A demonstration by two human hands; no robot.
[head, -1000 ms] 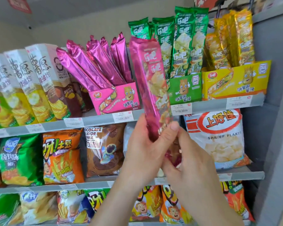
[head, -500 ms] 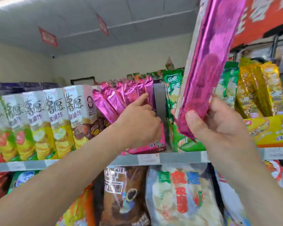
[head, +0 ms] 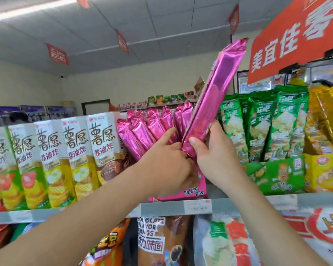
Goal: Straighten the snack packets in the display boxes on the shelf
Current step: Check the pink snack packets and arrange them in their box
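We see the right grip (head: 213, 156) clenched around the lower end of a long pink snack packet (head: 218, 93), thumb across the near face and fingers wrapped behind. The packet rises out of the top of the grip and tilts to the right. Its bottom seal sits just below the thumb, right at the mouth of the pink display box (head: 183, 191) on the shelf (head: 161, 209).

The left grip (head: 167, 164) is at the same box mouth, touching the held packet's bottom end. Its forefinger lies straight against the pink packets in the box (head: 140, 131), which lean left in a fan. Its other fingers curl down out of sight, so we cannot tell whether they hold anything.

To the right stand green packets (head: 258, 123) in a green display box (head: 277, 175), and to the left a row of upright crisp cartons (head: 75, 150).
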